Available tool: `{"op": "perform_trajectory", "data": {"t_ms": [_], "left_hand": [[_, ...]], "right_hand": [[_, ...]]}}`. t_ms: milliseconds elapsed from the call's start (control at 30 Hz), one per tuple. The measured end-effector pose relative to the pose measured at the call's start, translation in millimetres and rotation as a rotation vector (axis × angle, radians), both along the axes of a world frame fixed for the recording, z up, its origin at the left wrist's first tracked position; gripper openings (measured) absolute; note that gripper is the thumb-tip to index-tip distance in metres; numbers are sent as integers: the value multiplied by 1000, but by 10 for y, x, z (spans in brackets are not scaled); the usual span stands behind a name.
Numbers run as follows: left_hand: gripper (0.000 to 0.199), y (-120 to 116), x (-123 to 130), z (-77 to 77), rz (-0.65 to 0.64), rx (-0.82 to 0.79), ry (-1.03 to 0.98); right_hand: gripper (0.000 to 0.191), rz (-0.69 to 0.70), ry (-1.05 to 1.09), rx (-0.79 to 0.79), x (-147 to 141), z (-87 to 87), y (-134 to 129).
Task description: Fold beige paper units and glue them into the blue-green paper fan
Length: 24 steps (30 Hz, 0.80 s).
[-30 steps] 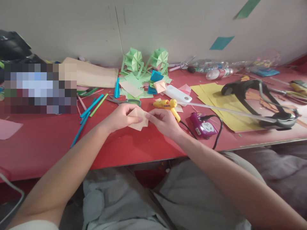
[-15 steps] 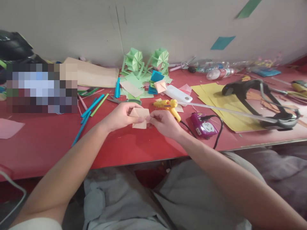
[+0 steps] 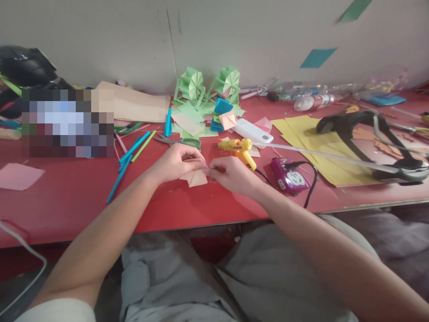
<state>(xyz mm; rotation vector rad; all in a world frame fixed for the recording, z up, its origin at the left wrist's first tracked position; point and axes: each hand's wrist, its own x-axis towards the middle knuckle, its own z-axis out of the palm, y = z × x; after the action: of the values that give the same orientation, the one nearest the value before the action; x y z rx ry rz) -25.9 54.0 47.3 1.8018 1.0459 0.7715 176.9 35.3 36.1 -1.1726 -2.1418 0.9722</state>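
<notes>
A small folded piece of cream paper is between my hands, low over the red table. My left hand pinches its upper part, the fingers covering much of it. From the other side, my right hand holds its upper right corner between thumb and fingertips. Behind my hands lie green-handled scissors and a yellow glue gun. Farther back are a folded cream and blue paper piece and two green folded paper models.
Blue paper sticks lie left of my hands. To the right are a purple power socket with a black cable, yellow sheets and a black headset. Plastic bottles lie near the wall.
The cream paper has tilted and turned, and its lower edge now flares out below my fingers. My left fingers have shifted right, closer to my right fingertips.
</notes>
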Motion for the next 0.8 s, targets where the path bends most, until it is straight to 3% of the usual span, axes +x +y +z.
{"op": "perform_trajectory", "data": {"t_ms": [100, 267, 367, 533, 700, 800], "left_hand": [[23, 1, 12, 1, 84, 54, -29], [21, -11, 5, 0, 16, 53, 32], [22, -17, 12, 10, 68, 107, 29], [28, -27, 1, 54, 77, 164, 17], [38, -27, -5, 23, 197, 318, 91], [41, -22, 6, 10, 236, 280, 34]], "right_hand": [[38, -8, 50, 29, -4, -3, 7], [37, 33, 20, 4, 2, 8, 8], [43, 23, 44, -27, 6, 20, 3], [45, -14, 93, 111, -19, 43, -24], [48, -39, 134, 23, -38, 19, -18], [47, -85, 172, 11, -34, -17, 15]]}}
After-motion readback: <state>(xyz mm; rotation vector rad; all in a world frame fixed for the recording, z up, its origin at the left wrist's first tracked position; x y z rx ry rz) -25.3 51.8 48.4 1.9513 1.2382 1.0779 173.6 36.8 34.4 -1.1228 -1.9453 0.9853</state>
